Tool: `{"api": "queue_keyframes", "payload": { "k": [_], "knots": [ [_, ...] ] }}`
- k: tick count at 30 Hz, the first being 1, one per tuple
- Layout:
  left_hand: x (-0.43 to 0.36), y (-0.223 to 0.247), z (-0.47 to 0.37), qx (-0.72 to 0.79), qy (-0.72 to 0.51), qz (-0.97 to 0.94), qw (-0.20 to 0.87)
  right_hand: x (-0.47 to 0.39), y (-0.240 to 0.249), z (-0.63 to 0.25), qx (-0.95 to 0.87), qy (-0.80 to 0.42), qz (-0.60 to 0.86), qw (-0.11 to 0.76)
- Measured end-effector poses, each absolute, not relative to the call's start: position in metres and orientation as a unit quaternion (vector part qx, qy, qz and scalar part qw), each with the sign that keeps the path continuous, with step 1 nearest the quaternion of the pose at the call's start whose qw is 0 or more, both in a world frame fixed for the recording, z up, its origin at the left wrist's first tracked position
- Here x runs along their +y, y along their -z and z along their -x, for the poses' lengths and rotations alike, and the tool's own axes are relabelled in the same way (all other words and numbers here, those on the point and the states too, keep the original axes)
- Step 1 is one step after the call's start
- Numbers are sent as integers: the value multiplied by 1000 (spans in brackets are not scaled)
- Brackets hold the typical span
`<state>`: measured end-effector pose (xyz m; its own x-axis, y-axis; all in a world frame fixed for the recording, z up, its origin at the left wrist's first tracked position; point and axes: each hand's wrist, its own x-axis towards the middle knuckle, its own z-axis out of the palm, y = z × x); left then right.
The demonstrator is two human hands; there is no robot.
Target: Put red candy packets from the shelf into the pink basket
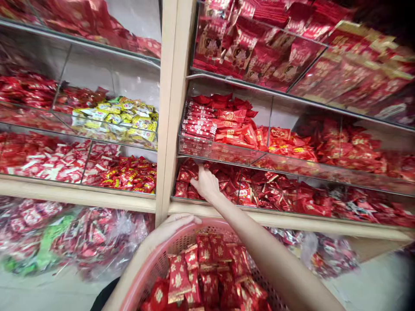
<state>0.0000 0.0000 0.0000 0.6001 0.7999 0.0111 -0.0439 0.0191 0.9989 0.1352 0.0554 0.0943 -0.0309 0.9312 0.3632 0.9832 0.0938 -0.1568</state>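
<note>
A pink-red plastic basket [139, 283] with a perforated wall is at the bottom centre, filled with red, gold-printed candy packets [179, 276]. My left hand [177, 224] curls over its far rim, the forearm along its left side. My right hand [206, 183] reaches over the basket to the lowest clear bin on the right-hand shelf, which holds red wrapped candies [182, 188]. Its thumb and a finger are apart, with nothing seen between them. The fingertips come close under the bin above and are partly hidden.
A pale wooden post [167, 108] divides the shelving. Clear bins hold yellow packets [118, 119] at left and red stick packets [227, 123] at right. Plastic bags of candies [94, 237] lie under the left shelf. Larger red packets [243, 47] fill the upper right bins.
</note>
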Motion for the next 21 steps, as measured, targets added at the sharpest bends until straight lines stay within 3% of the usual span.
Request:
{"api": "queue_keyframes", "payload": {
  "k": [13, 21],
  "knots": [
    [-5, -5, -2, 295, -331, -552, 706, -42, -88, -163, -733, -6, 598, 324],
    [-8, -9, 1, 299, -320, -530, 727, -119, -31, -162, -741, -15, 622, 253]
  ]
}}
